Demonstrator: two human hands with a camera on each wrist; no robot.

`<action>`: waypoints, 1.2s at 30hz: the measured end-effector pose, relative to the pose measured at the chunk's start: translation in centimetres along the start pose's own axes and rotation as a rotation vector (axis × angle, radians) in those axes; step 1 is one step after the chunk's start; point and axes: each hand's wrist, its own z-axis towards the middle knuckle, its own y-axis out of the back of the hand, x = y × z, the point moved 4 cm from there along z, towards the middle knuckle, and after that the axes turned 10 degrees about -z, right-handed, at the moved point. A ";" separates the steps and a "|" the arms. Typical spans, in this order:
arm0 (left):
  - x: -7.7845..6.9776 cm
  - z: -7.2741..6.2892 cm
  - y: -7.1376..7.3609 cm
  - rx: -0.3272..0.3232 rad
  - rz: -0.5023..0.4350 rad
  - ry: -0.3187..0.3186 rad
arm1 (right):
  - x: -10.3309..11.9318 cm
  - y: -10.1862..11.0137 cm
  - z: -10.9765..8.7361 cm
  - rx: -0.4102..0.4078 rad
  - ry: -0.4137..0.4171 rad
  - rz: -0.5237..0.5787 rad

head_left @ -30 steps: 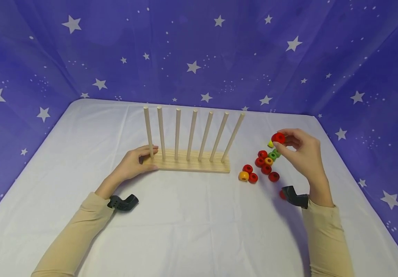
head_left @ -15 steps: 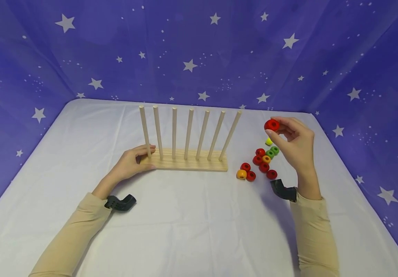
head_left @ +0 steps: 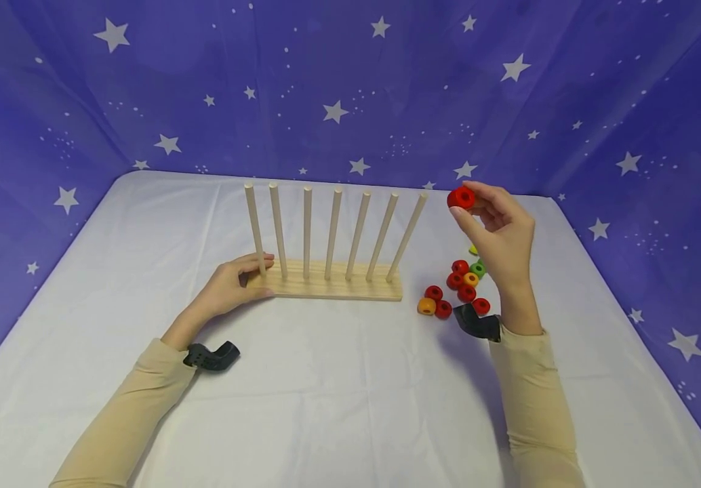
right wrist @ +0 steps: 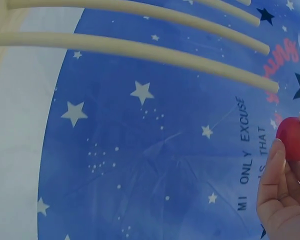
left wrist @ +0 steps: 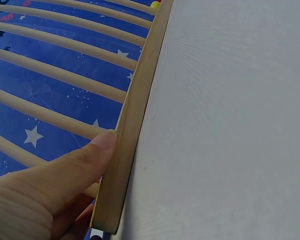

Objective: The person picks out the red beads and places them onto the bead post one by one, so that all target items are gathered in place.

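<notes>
A light wooden base (head_left: 338, 289) with several upright pegs (head_left: 333, 234) stands on the white cloth. My left hand (head_left: 228, 290) grips its left end, thumb on the front edge and fingers behind the leftmost peg. The left wrist view shows the thumb (left wrist: 102, 145) pressed along the base's side. Up in the air, my right hand (head_left: 499, 230) pinches a red bead (head_left: 461, 198) between thumb and fingertips, to the right of the rightmost peg's top. In the right wrist view the red bead (right wrist: 293, 139) sits at the right edge, apart from the nearest peg tip.
Several loose beads lie right of the base: red beads (head_left: 466, 293), an orange bead (head_left: 426, 306), a green bead (head_left: 478, 269) and a yellow one partly hidden behind the right hand. A blue starry curtain (head_left: 338, 81) surrounds the table (head_left: 326, 407).
My right hand has carried the red bead up and to the left, from over the loose beads towards the rightmost peg. The left hand keeps its hold on the base.
</notes>
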 end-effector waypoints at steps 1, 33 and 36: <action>0.0 0.0 0.0 0.000 0.000 -0.002 | 0.2 -0.1 0.1 0.001 -0.001 0.010; -0.1 0.0 0.1 -0.011 -0.003 -0.010 | 1.7 -2.9 1.2 0.171 0.069 -0.114; 0.0 -0.1 0.0 -0.008 -0.006 -0.002 | 1.6 -3.0 1.2 0.173 0.069 -0.123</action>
